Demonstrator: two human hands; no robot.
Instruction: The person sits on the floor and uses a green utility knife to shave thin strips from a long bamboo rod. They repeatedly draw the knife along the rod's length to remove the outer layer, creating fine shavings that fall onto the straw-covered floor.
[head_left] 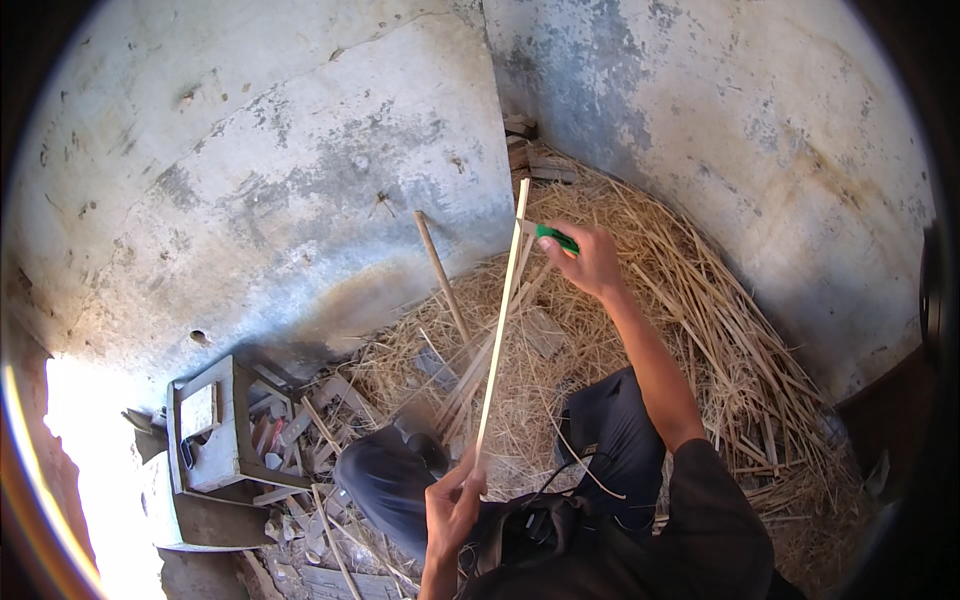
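Observation:
A long, pale bamboo or wooden strip (498,340) slants upward in front of me, its top leaning slightly right. My left hand (455,506) is closed round its lower end, close to my lap. Near the upper end, my right hand (587,260) grips a knife with a green and black handle (556,240). The short blade (529,228) meets the strip a little below its tip. Whether the edge has cut into the strip is too small to tell.
Straw-like shavings (590,205) cover the floor around my legs. Many long strips (720,340) lie heaped along the right wall. A stick (441,272) leans up at the far left wall. A wooden box-like stand (213,425) with clutter stands at left, beside wood scraps (345,398).

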